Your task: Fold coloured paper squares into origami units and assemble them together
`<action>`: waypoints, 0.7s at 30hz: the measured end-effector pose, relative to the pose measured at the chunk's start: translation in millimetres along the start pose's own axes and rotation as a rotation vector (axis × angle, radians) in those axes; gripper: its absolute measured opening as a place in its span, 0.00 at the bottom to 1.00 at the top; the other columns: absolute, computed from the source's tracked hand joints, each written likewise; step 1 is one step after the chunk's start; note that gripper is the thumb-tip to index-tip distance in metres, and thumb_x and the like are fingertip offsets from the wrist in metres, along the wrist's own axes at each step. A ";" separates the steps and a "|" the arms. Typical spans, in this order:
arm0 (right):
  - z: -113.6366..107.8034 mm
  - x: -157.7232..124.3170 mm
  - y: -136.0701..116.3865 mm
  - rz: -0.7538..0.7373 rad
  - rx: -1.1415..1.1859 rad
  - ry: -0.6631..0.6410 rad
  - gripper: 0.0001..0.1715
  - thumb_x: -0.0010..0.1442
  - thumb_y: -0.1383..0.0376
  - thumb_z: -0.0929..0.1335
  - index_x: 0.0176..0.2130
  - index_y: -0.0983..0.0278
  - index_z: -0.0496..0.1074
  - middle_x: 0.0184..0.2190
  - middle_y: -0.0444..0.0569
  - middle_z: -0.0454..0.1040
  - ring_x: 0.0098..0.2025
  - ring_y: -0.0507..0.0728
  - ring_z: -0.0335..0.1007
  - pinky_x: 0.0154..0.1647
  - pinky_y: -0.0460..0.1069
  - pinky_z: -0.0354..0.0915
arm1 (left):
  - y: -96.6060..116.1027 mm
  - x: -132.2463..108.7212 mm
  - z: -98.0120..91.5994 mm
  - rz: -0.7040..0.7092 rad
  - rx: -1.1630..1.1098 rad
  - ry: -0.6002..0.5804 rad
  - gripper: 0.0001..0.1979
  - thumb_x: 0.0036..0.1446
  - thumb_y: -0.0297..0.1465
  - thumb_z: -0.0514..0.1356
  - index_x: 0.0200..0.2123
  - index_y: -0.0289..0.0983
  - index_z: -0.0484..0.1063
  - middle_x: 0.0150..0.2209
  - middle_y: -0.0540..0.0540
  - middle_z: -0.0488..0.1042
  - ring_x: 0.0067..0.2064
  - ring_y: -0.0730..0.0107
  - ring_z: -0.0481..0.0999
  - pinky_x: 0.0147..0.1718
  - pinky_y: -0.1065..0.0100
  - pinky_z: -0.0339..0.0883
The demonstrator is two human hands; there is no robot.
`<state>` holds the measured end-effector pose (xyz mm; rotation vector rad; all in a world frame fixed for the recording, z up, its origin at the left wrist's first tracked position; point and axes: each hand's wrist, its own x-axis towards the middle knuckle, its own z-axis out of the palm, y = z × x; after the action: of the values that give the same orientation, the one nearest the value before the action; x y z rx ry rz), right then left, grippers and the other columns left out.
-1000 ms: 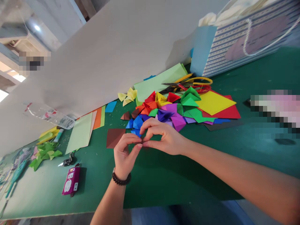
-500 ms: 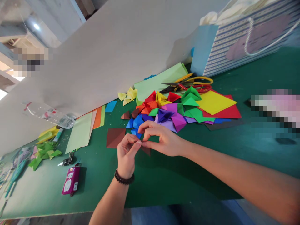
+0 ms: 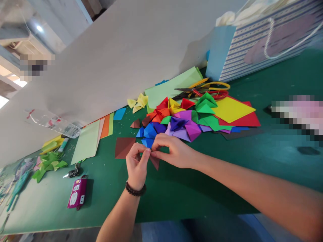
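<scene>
My left hand (image 3: 136, 164) and my right hand (image 3: 174, 151) meet above the green table (image 3: 176, 191), both pinching one small folded brown paper piece (image 3: 154, 161). Its pointed corner hangs below my fingers. A bead bracelet sits on my left wrist. Just beyond my hands lies a heap of folded paper pieces (image 3: 176, 119) in blue, purple, orange, red, yellow and green. A flat brown paper square (image 3: 123, 147) lies to the left of my left hand.
Scissors (image 3: 202, 90) with yellow and red handles lie behind the heap, beside yellow and red sheets (image 3: 234, 111). A striped gift bag (image 3: 252, 40) stands at back right. Pale green sheets (image 3: 87, 143), a plastic bottle (image 3: 54, 123), a purple pouch (image 3: 77, 193) and green scraps lie left.
The brown piece has turned in my fingers, so its point now hangs lower. My right-hand fingers have curled in closer over it. Both hands stayed in place.
</scene>
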<state>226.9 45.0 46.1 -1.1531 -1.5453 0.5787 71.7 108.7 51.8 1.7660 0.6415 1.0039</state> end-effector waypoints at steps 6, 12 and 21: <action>-2.1 0.0 -0.4 0.004 -0.015 -0.001 0.09 0.60 0.67 0.67 0.28 0.62 0.68 0.27 0.44 0.69 0.34 0.53 0.63 0.35 0.48 0.59 | 0.6 4.1 2.4 -0.141 -0.125 0.014 0.14 0.60 0.35 0.57 0.24 0.36 0.72 0.26 0.49 0.67 0.33 0.71 0.67 0.36 0.69 0.61; -5.0 1.1 1.0 0.021 -0.011 -0.001 0.09 0.61 0.66 0.67 0.27 0.62 0.67 0.27 0.44 0.69 0.33 0.53 0.64 0.35 0.49 0.59 | 0.6 5.0 -2.4 -0.057 -0.024 0.003 0.10 0.60 0.35 0.58 0.30 0.37 0.73 0.31 0.48 0.71 0.36 0.69 0.69 0.40 0.68 0.62; 0.4 -1.3 -2.6 -0.077 -0.136 0.011 0.11 0.62 0.69 0.65 0.27 0.63 0.65 0.26 0.44 0.67 0.33 0.54 0.61 0.35 0.49 0.59 | -3.4 5.1 3.3 -0.146 -0.199 0.052 0.12 0.54 0.34 0.64 0.22 0.36 0.70 0.25 0.50 0.66 0.31 0.73 0.65 0.34 0.71 0.60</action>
<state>225.5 42.8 47.6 -1.1909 -1.6322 0.4206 77.3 112.4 49.8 1.5026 0.6691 0.9802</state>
